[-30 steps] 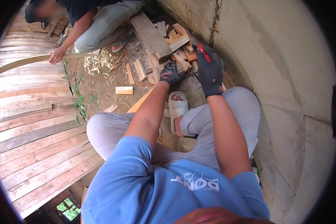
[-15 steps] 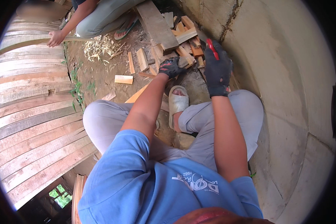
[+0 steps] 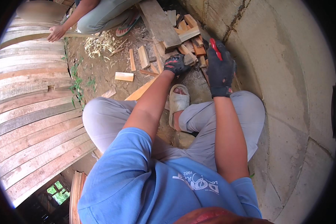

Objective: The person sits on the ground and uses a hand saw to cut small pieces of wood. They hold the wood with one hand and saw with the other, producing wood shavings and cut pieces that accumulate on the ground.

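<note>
Both my hands wear dark work gloves. My left hand (image 3: 177, 64) is closed at the near end of the scrap pile, its fingers against a short wooden block (image 3: 190, 58) that it seems to grip. To its right, my right hand (image 3: 221, 71) is wrapped around a tool with a red handle (image 3: 215, 49). The tool's working end is mostly hidden, so its exact kind is unclear. Wood offcuts (image 3: 190, 33) lie heaped just beyond my hands, and a thick weathered plank (image 3: 160, 28) runs away from me beside them.
A concrete wall (image 3: 287, 74) rises close on my right. On the left lies a wide row of boards (image 3: 30, 100). A co-worker's hand (image 3: 56, 33) rests on a long wood strip (image 3: 24, 38). Pale shavings (image 3: 99, 44) and loose wood pieces (image 3: 124, 76) lie on the dirt ground.
My left hand has shifted slightly right and away from me, beside the block. My right hand keeps hold of the red-handled tool. The whole view has shifted a little.
</note>
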Tool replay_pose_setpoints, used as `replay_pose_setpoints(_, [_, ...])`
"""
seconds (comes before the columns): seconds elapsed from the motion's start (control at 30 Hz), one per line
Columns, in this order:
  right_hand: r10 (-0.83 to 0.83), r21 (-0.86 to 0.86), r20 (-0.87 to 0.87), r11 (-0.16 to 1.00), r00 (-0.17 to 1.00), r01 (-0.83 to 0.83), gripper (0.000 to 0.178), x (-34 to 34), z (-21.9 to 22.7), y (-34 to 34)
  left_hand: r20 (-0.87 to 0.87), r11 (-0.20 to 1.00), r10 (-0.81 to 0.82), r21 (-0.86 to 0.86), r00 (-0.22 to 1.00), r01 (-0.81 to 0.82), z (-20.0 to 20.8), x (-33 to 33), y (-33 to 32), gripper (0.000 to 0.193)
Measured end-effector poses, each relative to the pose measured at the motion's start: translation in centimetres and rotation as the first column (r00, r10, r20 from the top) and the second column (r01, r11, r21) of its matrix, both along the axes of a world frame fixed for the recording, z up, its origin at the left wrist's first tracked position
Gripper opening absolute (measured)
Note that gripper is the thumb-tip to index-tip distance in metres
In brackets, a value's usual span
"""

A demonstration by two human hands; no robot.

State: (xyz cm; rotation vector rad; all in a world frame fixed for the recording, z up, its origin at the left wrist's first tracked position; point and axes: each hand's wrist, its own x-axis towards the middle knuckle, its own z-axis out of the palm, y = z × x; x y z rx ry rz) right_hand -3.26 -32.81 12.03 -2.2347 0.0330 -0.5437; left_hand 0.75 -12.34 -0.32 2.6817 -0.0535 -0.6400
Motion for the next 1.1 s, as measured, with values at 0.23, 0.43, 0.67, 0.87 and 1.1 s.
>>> replay_pose_setpoints(0.23, [-0.024,-0.022,0.023,0.999,0.999,0.025,0.024,0.0,0.1,0.0,-0.026,1.0,0.01,-0.017,1.0,-0.011,0.3,0.2,-0.5,0.081])
replay_pose_setpoints(0.43, [-0.037,0.233,-0.196,0.969,0.98,0.084,0.042,-0.5,1.9,0.3,-0.007,1.0,0.006,-0.012,1.0,-0.006,-0.6,0.1,-0.7,0.077])
replay_pose_setpoints(0.67, [-0.045,0.154,-0.206,0.985,0.977,0.078,0.044,-0.9,2.4,1.1,0.012,1.0,0.005,-0.024,1.0,-0.004,-0.8,-0.3,0.3,0.072])
replay_pose_setpoints(0.87, [0.014,-0.122,0.031,0.993,0.999,-0.01,0.042,0.5,-1.7,0.1,-0.012,0.998,-0.052,-0.034,0.999,0.052,1.4,0.8,-1.5,0.079])
replay_pose_setpoints(1.1, [-0.012,0.131,-0.186,0.991,0.983,0.037,0.038,-1.1,-0.6,0.6,0.051,0.94,-0.202,-0.269,0.978,0.208,0.2,2.1,-5.2,0.077])
